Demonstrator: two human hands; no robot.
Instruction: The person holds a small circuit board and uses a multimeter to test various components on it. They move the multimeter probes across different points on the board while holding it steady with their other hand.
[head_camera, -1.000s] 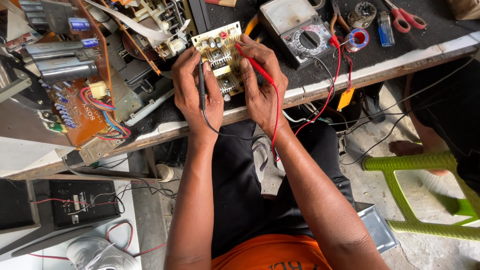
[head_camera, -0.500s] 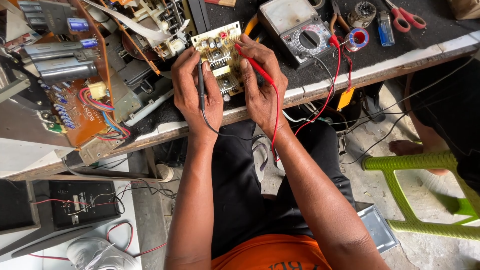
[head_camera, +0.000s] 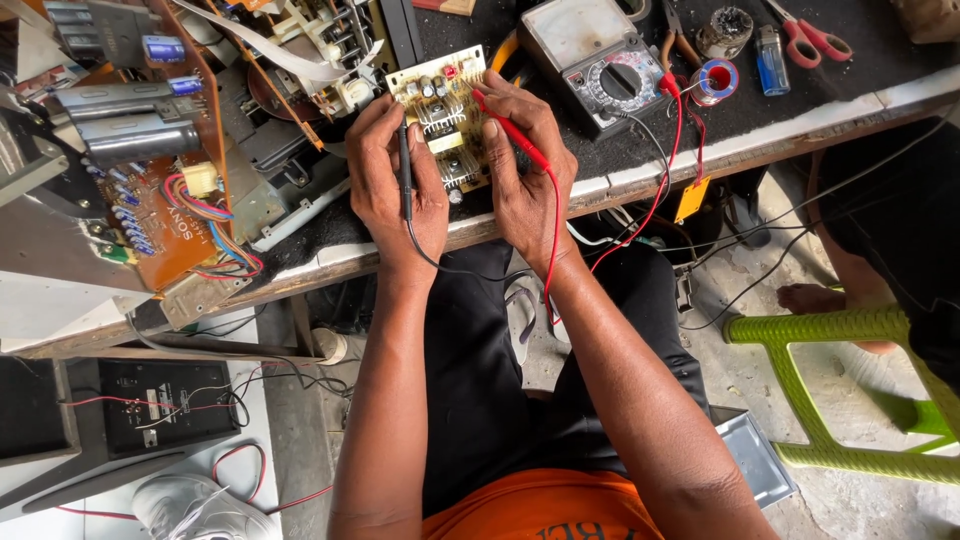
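Between both grips, at the dark desk (head_camera: 800, 110) edge, lies the small beige circuit board (head_camera: 442, 115); the left hand (head_camera: 395, 185) pinches a black probe (head_camera: 405, 170), the right hand (head_camera: 525, 165) a red probe (head_camera: 510, 130), and a slipping tip could bridge neighbouring solder points.

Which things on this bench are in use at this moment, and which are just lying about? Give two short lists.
In use:
left hand holding the black probe
right hand holding the red probe
small circuit board under both probes
analogue meter, wired to the probes

Lying about:
red-handled scissors
blue lighter
solder reel
brown circuit board
green stool
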